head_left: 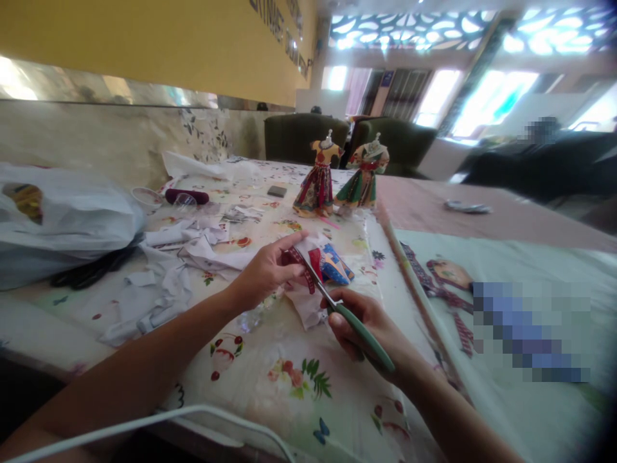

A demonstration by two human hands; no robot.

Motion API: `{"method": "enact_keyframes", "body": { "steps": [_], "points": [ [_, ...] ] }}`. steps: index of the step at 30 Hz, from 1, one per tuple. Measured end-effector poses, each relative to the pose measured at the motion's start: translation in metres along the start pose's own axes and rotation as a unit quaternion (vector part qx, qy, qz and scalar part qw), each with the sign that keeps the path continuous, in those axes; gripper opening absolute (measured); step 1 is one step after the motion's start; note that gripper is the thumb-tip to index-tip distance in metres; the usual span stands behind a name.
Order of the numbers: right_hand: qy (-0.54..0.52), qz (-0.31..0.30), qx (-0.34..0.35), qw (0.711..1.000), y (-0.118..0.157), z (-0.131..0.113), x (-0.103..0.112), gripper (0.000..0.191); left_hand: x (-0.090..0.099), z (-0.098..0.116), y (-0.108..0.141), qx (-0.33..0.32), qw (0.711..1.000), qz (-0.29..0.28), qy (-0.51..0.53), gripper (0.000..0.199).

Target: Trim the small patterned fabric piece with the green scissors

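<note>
My left hand [270, 265] pinches a strip of red patterned fabric [303, 265] over the middle of the table. In my right hand [364, 321] is a pair of scissors [364, 334] with green handles. Their blades point up and left and lie along the red fabric, close to my left fingers. A blue and orange patterned fabric piece [337, 265] lies just beyond the blades, with white cloth around and beneath it. Whether the blades are cutting through the fabric I cannot tell.
Two small dress forms in costumes, one maroon-skirted [315, 180] and one green-skirted [365, 177], stand at the back. White cloth scraps [161, 289] and a plastic bag [62, 218] lie on the left. A white cable [202, 409] crosses the front. Patterned fabric pieces [448, 273] lie on the right.
</note>
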State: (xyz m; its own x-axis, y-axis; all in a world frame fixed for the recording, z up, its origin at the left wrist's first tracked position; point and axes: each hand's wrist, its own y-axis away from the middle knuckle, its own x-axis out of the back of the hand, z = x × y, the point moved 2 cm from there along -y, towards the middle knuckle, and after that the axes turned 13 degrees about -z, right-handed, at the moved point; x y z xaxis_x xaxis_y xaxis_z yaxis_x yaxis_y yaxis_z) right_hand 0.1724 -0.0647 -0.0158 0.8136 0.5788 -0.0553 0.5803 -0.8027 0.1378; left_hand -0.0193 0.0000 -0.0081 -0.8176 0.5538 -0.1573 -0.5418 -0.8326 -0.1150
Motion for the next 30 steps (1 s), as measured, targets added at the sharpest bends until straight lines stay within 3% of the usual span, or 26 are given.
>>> {"method": "enact_keyframes", "body": {
  "steps": [6,30],
  "points": [
    [0.014,-0.028,0.025,0.999,-0.0017,0.0042,0.0042,0.069,-0.0026,0.0023,0.0004,-0.001,1.000,-0.012,0.007,0.083],
    [-0.019,-0.009,-0.002,1.000,0.0009,-0.0008,-0.0020,0.054,-0.0017,-0.0009,0.0011,-0.010,0.999,-0.031,0.008,0.077]
  ]
}}
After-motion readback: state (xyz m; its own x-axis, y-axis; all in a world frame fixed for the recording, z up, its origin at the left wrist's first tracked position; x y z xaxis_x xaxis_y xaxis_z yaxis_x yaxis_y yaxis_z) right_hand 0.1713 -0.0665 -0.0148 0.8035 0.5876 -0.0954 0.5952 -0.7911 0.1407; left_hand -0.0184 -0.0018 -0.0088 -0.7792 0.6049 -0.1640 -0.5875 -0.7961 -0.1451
